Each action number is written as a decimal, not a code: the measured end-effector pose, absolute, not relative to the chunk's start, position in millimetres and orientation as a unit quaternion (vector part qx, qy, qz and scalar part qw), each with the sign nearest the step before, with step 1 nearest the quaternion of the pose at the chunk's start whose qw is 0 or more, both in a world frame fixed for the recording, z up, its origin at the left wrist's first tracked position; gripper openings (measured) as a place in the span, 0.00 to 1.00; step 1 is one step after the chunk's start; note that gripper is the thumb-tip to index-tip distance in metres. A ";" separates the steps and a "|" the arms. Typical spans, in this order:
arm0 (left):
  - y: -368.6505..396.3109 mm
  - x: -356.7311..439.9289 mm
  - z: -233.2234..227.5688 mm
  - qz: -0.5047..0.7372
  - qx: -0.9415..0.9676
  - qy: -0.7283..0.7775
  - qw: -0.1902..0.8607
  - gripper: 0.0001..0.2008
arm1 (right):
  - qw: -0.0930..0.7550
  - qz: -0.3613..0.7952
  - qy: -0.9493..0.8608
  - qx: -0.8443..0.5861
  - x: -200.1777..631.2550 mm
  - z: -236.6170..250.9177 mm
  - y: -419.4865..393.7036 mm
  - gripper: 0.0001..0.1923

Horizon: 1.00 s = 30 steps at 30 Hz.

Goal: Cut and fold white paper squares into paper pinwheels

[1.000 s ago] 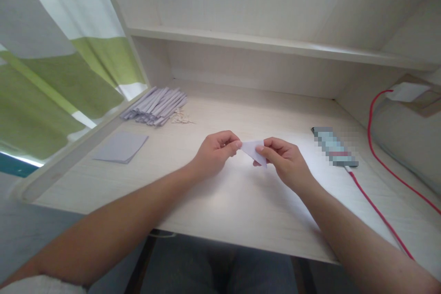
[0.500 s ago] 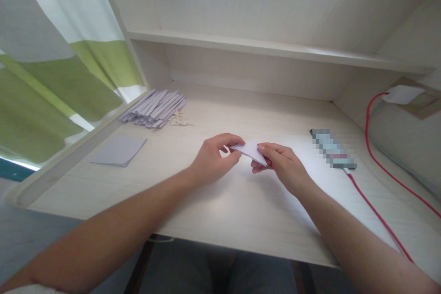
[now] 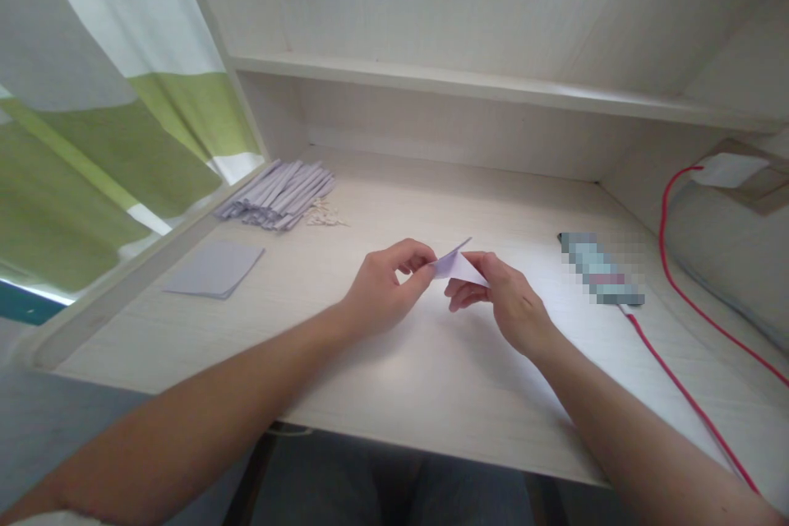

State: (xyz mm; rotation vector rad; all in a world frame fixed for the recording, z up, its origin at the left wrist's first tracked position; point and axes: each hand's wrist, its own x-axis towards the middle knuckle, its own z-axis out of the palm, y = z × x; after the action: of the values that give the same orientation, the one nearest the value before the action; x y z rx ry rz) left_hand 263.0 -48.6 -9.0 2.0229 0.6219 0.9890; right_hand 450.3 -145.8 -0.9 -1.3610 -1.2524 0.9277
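A small pale lilac folded paper (image 3: 457,265) is held just above the middle of the light wooden desk (image 3: 394,370). My left hand (image 3: 385,288) pinches its left corner between thumb and forefinger. My right hand (image 3: 502,300) grips its right side, fingers curled under it. One flap of the paper stands up and points to the upper right.
A stack of lilac paper squares (image 3: 213,269) lies at the desk's left. Behind it are a pile of folded lilac strips (image 3: 277,193) and small pale bits (image 3: 324,216). A phone (image 3: 601,269) with a red cable (image 3: 678,382) lies at the right. A shelf (image 3: 493,86) runs above.
The paper has been turned and partly opened between both hands; a flap that lay flat now sticks up. Both hands stayed near the desk's middle.
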 end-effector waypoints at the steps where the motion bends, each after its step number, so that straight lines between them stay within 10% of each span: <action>1: -48.8 263.5 -9.0 0.388 0.793 0.249 0.397 0.05 | 0.508 0.381 -0.526 -0.566 450.3 -1.7 -146.0 0.27; 30: -46.1 267.9 -3.8 0.321 0.688 0.141 0.635 0.19 | 0.575 0.563 -0.368 -0.466 453.2 4.2 -143.9 0.11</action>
State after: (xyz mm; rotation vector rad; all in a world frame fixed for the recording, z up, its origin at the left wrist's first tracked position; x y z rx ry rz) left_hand 267.9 -46.1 -3.8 1.5733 0.3213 0.7345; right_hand 453.2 -143.9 4.2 -1.0914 -0.8617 1.3198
